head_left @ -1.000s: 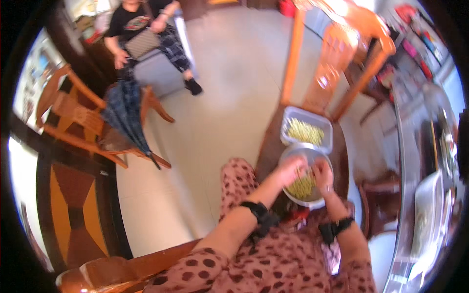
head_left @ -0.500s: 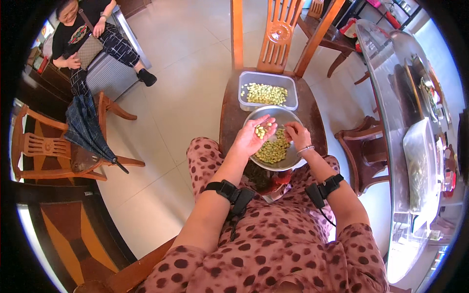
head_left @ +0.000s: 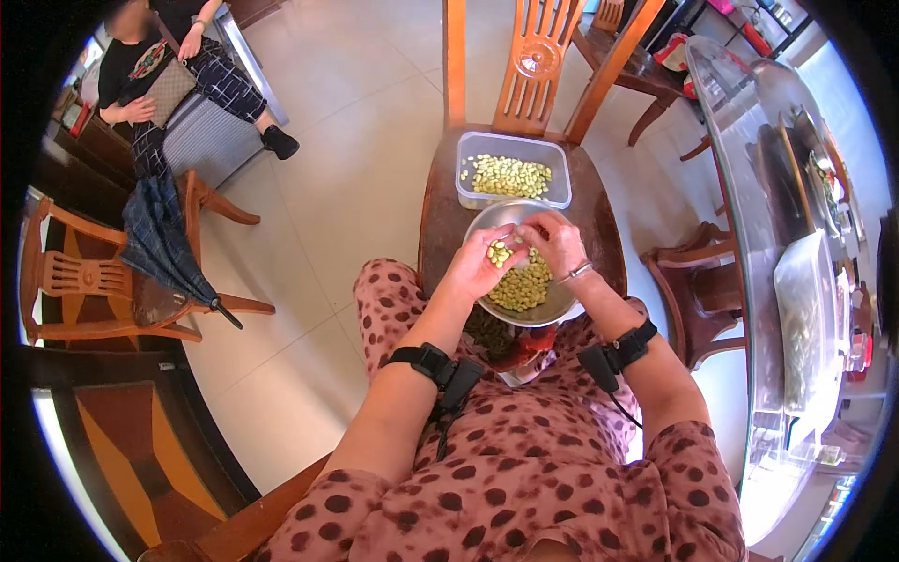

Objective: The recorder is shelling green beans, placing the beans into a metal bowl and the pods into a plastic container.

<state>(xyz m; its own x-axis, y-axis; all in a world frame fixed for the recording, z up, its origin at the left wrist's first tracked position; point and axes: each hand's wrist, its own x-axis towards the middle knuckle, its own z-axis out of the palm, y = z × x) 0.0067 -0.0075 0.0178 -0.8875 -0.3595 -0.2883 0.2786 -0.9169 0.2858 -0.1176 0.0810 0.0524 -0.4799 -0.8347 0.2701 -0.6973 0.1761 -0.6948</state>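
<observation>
My left hand (head_left: 476,269) is cupped, palm up, over the left side of a metal bowl (head_left: 566,309). Several pale green shelled beans (head_left: 499,252) lie in its palm and curled fingers. My right hand (head_left: 556,244) meets its fingertips, thumb and fingers pinched together; whatever they hold is too small to make out. Below both hands, the bowl contains many duller green beans (head_left: 521,288). Just beyond it, a clear plastic tub (head_left: 474,146) holds pale green beans (head_left: 510,175).
Tub and bowl rest on a wooden chair's seat (head_left: 596,195) in front of me. A dark heap (head_left: 489,333) lies beneath the bowl's near edge. At right stands a glass-topped table (head_left: 740,178) with dishes. At left, a folded umbrella (head_left: 164,245) lies on another chair; a seated person (head_left: 169,80) is beyond.
My right hand has moved up and left from above the bowl's right side to my left hand's fingertips. The left hand stays in place with its beans.
</observation>
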